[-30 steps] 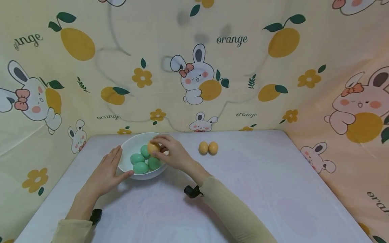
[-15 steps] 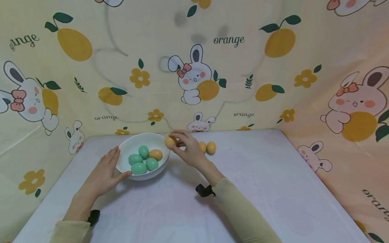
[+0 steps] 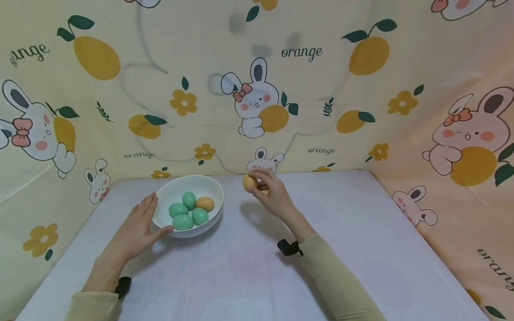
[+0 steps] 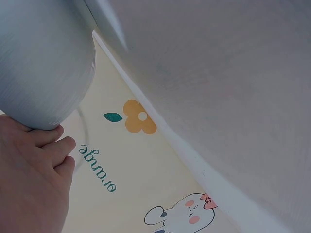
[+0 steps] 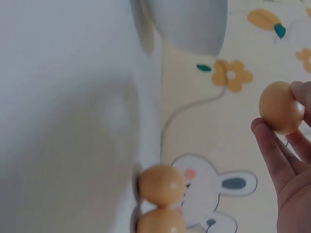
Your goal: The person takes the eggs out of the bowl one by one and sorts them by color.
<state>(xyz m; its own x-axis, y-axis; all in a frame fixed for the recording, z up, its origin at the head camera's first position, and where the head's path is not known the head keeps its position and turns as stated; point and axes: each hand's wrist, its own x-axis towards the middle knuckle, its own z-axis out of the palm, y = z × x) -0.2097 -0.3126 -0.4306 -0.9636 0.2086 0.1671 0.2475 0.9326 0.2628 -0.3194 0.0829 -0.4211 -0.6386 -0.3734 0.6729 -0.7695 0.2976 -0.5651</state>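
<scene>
My right hand point(image 3: 276, 197) pinches a brown-yellow egg point(image 3: 249, 183) between thumb and fingertips, raised over the back of the table to the right of the white bowl point(image 3: 210, 187). Inside that bowl lie several green eggs point(image 3: 183, 221) and one brown-yellow egg point(image 3: 205, 203). Against the bowl's left side rests my left hand point(image 3: 134, 229), fingers straight and thumb at the near rim. Two more brown-yellow eggs point(image 5: 162, 185) sit side by side on the table in the right wrist view; in the head view the right hand hides nearly all of them.
The table point(image 3: 241, 276) has a pale cover. Behind it and along both sides hangs a cream curtain point(image 3: 321, 89) printed with rabbits, oranges and flowers. A small black wrist camera point(image 3: 288, 247) is on the right wrist, another point(image 3: 123, 287) on the left.
The right hand has carried the held egg out of the bowl and to the right, in front of the two table eggs. The left hand stays on the bowl.
</scene>
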